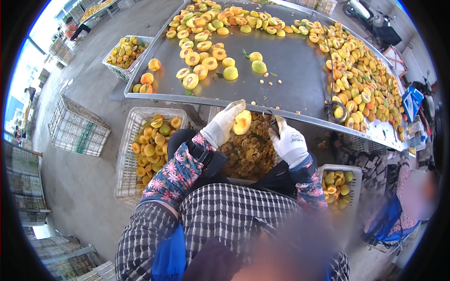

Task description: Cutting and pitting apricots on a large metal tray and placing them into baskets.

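Observation:
My left hand [225, 124], in a white work glove, grips a yellow peach half [242, 123] with its pale cut face showing. To its right, my right hand [288, 143], gloved too, is closed on a small pitting tool [268, 112] with a dark handle and a curved metal loop. The loop is a short way from the peach half, apart from it. Both hands are just short of the near edge of a metal table [290, 70]. Below them, a heap of brown-yellow peach pits and scraps [251, 157] fills a container between my knees.
Peach halves [361, 84] are piled along the table's far and right sides, with loose ones [200, 71] at left. White crates of peaches stand at my left [123, 157] and right [357, 185]. A stacked crate [77, 129] is farther left. A person [408, 196] sits at right.

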The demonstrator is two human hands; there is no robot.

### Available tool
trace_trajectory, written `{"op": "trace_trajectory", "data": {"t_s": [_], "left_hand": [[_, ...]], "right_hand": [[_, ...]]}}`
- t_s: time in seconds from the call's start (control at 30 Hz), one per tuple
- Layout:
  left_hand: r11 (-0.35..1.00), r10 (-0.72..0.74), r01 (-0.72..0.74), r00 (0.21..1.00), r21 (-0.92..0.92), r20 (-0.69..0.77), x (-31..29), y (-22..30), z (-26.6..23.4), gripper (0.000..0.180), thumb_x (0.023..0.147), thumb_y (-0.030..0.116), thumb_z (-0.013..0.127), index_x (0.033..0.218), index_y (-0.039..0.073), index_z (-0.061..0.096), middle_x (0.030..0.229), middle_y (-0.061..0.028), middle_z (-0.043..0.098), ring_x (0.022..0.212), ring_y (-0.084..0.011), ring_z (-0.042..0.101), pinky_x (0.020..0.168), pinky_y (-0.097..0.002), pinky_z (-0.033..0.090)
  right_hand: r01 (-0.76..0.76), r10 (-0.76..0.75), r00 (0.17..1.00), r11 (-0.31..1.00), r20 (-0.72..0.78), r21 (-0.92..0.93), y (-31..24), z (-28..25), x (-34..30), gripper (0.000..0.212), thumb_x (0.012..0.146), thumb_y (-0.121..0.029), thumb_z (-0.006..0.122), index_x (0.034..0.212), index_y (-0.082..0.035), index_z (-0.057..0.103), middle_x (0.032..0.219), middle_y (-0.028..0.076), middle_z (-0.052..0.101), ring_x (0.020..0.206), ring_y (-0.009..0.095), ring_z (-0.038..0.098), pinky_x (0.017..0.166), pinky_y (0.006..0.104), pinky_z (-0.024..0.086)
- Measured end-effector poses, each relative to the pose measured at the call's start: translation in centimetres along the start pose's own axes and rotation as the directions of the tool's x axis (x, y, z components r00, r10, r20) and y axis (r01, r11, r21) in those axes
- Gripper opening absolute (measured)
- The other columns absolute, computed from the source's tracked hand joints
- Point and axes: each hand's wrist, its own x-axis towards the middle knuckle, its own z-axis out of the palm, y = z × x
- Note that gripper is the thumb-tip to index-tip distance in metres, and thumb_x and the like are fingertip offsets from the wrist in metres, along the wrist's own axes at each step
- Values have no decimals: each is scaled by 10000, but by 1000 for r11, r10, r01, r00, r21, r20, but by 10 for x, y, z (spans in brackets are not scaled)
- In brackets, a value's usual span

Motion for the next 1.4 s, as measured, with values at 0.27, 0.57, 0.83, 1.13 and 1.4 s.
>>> {"op": "trace_trajectory", "data": {"t_s": [0.27,0.57,0.83,1.13,1.4], "left_hand": [[94,507,-268,842,959,185,-69,56,-58,446,866,214,650,1264,60,524,1182,-152,592,1008,-262,621,882,-347,486],[-56,720,76,694,996,-12,6,111,-147,522,860,381,608,1299,115,513,1270,-185,538,1180,-328,513,997,-407,407],[40,485,211,850,977,-204,101,101,-137,780,721,421,724,1358,89,419,1278,-204,544,1184,-348,521,987,-407,429],[859,461,-453,887,238,25,80,74,-98,524,751,128,680,1240,3,539,1182,-137,616,1133,-266,576,996,-409,437],[843,426,-310,884,-439,193,-1,22,23,387,950,339,552,1212,68,468,1164,-118,560,1020,-295,591,843,-426,524]], "right_hand": [[-7,5,1000,997,22,78,19,11,-14,416,887,-296,584,1223,-66,503,864,209,658,810,402,629,703,467,492],[14,-29,990,994,134,112,8,26,-8,429,903,-325,571,1236,-67,496,831,210,659,805,403,634,705,472,491],[33,-59,978,991,200,130,4,35,-17,438,895,-341,569,1230,-68,494,885,221,656,836,407,626,730,475,489],[102,-189,971,881,146,462,-14,22,-13,392,909,-309,549,1195,-50,480,835,240,634,781,413,628,681,459,483],[309,-242,951,762,-193,569,-52,3,17,290,912,-171,561,1136,-23,450,733,205,593,670,392,608,570,435,461]]}}
